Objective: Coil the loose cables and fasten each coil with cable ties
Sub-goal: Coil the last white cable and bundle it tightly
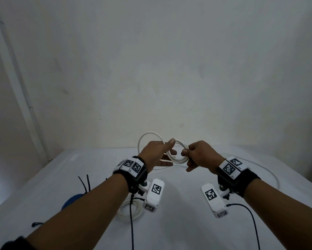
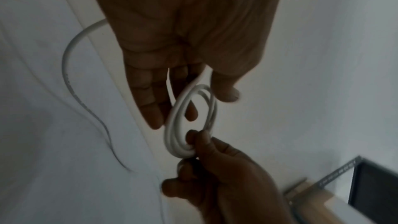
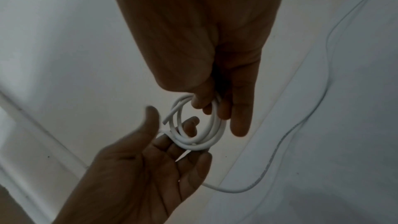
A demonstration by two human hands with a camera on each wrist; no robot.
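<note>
My right hand (image 1: 200,154) pinches the white coil (image 1: 178,153), held up above the desk (image 1: 178,230). My left hand (image 1: 156,153) is spread, fingers threaded through the loops, thumb on top. Loose cable (image 1: 270,172) trails across the desk.

- You're in a plain indoor room: bare off-white wall (image 1: 169,69), a conduit (image 1: 21,91) running down its left side.
- Your white-covered table (image 1: 187,231) butts against that wall.
</note>
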